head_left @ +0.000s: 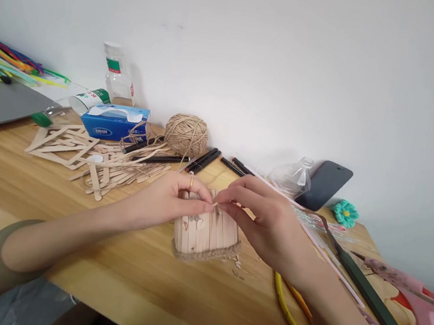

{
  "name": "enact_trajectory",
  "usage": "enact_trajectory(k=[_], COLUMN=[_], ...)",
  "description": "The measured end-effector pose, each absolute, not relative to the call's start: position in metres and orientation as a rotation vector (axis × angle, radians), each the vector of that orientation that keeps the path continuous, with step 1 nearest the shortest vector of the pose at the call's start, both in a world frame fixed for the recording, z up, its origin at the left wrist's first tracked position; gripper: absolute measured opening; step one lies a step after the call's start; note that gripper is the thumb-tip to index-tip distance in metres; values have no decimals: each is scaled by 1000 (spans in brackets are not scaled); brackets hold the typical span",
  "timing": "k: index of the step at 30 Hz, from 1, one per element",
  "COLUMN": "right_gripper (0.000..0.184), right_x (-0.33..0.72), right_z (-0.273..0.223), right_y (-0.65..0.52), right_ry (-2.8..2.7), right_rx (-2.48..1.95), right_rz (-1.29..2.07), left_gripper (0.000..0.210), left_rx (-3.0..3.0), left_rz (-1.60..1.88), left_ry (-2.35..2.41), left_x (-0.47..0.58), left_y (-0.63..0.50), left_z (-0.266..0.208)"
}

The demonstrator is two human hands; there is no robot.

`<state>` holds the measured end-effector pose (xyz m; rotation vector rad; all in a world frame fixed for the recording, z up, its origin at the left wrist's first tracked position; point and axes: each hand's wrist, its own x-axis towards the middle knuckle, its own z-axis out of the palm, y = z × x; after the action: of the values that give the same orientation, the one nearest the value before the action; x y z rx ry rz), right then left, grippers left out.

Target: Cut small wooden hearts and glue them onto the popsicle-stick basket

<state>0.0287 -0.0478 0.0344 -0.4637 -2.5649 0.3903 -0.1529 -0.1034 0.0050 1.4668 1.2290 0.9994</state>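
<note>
A small craft piece of upright wooden sticks stands on the table, with a band of rough twine round its lower edge and faint drawn marks on its front. My left hand, wearing a ring, is closed in a pinch at its upper edge. Right beside it, my right hand pinches with thumb and fingertips. Both sets of fingertips meet over a tiny pale bit, too small to name. The fingers hide part of the top. Small wood chips lie beside the base.
Loose craft sticks, a blue tissue box, a twine ball and black pens lie behind. At right are a phone, yellow-handled scissors, a dark green tool and a pink glue gun.
</note>
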Motion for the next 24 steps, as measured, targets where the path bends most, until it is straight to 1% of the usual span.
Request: enact_trajectory(k=[5, 12, 19, 21, 24], right_gripper=[13, 14, 13, 13, 14], right_x=[28, 32, 37, 37, 36], right_z=[32, 37, 43, 44, 45], right_y=[-44, -42, -44, -45, -45], right_ry=[-2590, -2600, -2715, -2756, -2795], right_rx=[-420, -559, -671, -737, -789], right_rz=[416, 519, 364, 352, 341], left_gripper=[10, 12, 5, 7, 20], left_rx=[1514, 1599, 1577, 1549, 1472], left_rz=[1005, 911, 866, 885, 925], left_ry=[1246, 1360, 1443, 1418, 1375], left_x=[-155, -156, -151, -150, -148], left_y=[-104, -106, -105, -105, -105], left_z=[3, 9, 15, 14, 13])
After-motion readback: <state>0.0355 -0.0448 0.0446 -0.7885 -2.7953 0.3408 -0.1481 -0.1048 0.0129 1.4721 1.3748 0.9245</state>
